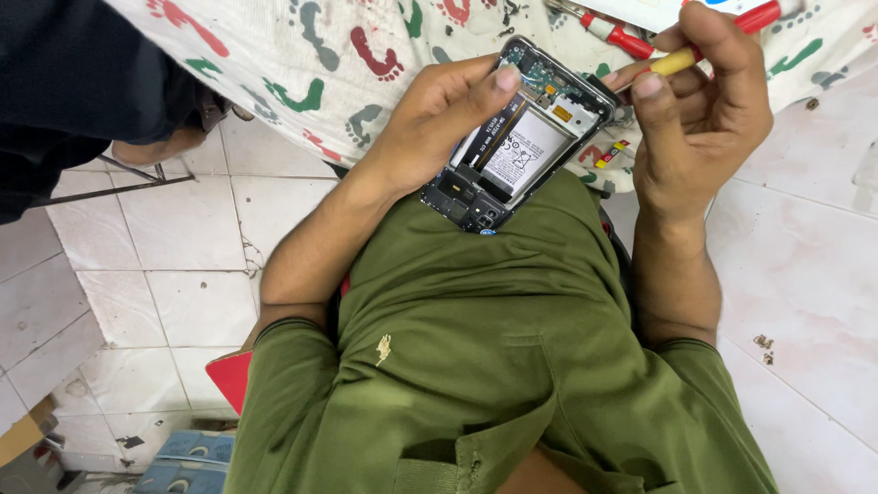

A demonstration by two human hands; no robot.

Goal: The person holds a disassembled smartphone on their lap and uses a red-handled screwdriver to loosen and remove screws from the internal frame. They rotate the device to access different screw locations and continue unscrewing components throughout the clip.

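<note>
My left hand (439, 114) grips an opened smartphone (521, 137) with its back cover off, the grey battery and circuit boards showing. The thumb rests on the phone's upper edge. My right hand (700, 110) holds a screwdriver (722, 41) with a yellow and red handle. Its tip points at the phone's upper right corner, but the tip itself is hidden behind my fingers. Both hands hover in front of my olive green shirt (485, 366).
A white cloth (302, 55) printed with coloured footprints covers the surface ahead. A second red-handled tool (615, 35) and small screws lie on it. White floor tiles (183, 265) spread on both sides. A person in dark clothing (73, 82) sits at upper left.
</note>
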